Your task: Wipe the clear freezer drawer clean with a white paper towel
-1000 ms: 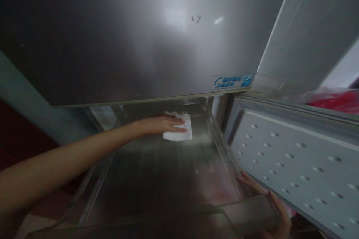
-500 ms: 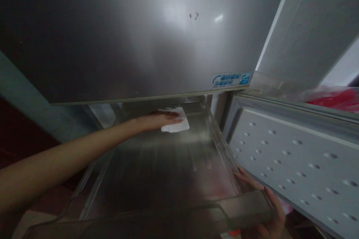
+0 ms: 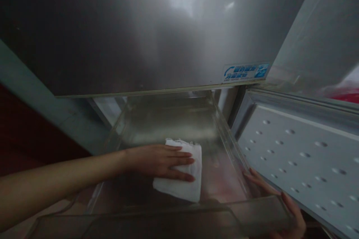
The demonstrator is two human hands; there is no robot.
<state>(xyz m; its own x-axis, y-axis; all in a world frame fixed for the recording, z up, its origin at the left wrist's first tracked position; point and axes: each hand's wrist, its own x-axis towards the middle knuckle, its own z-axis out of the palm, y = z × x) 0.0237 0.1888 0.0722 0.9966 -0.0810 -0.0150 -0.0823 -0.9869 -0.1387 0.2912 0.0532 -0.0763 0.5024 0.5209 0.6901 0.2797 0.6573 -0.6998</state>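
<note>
A clear plastic drawer (image 3: 140,218) is pulled out beneath the upper fridge door. Inside it, a white cloth (image 3: 182,192) with a frayed far edge lies flat on the drawer floor. My left hand (image 3: 165,160) rests palm down on the cloth, its fingers stretched out and slightly apart. At the drawer's front right corner, my right hand (image 3: 291,213) is wrapped round the rim, with fingers on the outer side wall; part of the hand is hidden behind the front panel.
Above is the grey upper fridge door (image 3: 140,37), bearing a blue and white sticker (image 3: 245,73). The lower fridge door (image 3: 303,157) stands swung out on the right, its dimpled white inner panel close to my right hand. Red plastic (image 3: 346,96) lies behind it.
My left hand and the cloth have come from the back of the drawer toward its front. More of the cloth shows. My right hand keeps its grip on the corner.
</note>
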